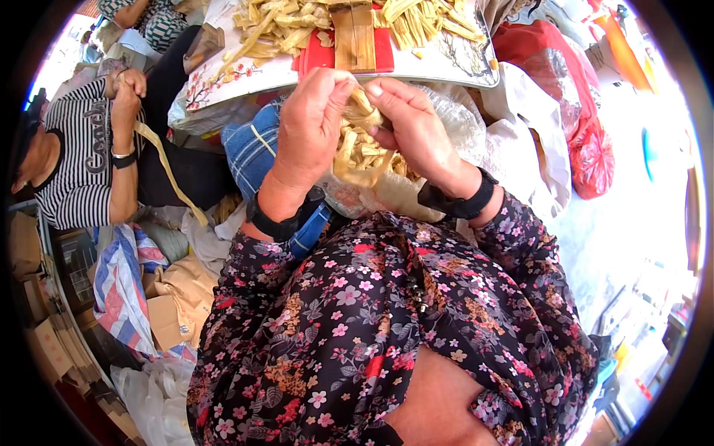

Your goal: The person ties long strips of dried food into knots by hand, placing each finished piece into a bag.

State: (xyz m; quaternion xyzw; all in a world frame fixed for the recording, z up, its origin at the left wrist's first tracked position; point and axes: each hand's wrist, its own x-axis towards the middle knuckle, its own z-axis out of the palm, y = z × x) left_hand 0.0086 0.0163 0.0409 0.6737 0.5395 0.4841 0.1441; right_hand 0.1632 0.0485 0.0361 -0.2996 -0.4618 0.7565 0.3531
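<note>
Both my hands are raised in front of the table's near edge, fingers bent and close together. My left hand point(311, 123) pinches one side of a pale yellow strip point(360, 110), which looks like dried bean curd skin. My right hand point(422, 128) grips the other side, its thumb and fingertips pressed together. Part of the strip appears to hang in a loop below my fingers. Beneath it, an opened clear plastic bag point(454, 111) holds many short yellow pieces point(370, 151). Dark bands circle both my wrists.
A white patterned table point(216, 88) carries heaps of yellow strips point(279, 26) beside a wooden block point(354, 37) on a red board point(383, 52). To the left, a seated person point(82, 149) holds a long yellow strip point(167, 165). Red plastic bags point(591, 152) lie right.
</note>
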